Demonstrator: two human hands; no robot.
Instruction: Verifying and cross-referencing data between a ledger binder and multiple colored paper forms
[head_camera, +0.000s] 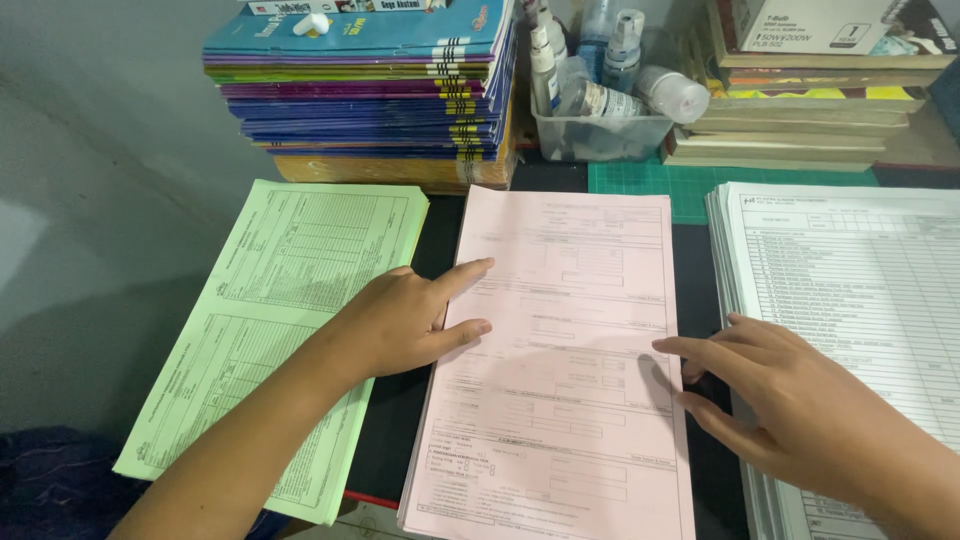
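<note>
Pink forms (560, 370), one stack, centre of dark table (700, 300); left hand (405, 320) flat on its left edge, fingers spread, grip open, holding nothing; right hand (790, 400) at its right edge, fingertips (670, 347) touching the top pink sheet, grip open, nothing clasped; green forms (270, 330), one stack, just left, partly under the left forearm; white printed sheets (860, 300), thick stack, right, beneath the right palm; purple and blue booklets (370, 90) piled behind; clear tub of bottles (600, 110); green cutting mat (700, 180); old books (810, 100) far right.
</note>
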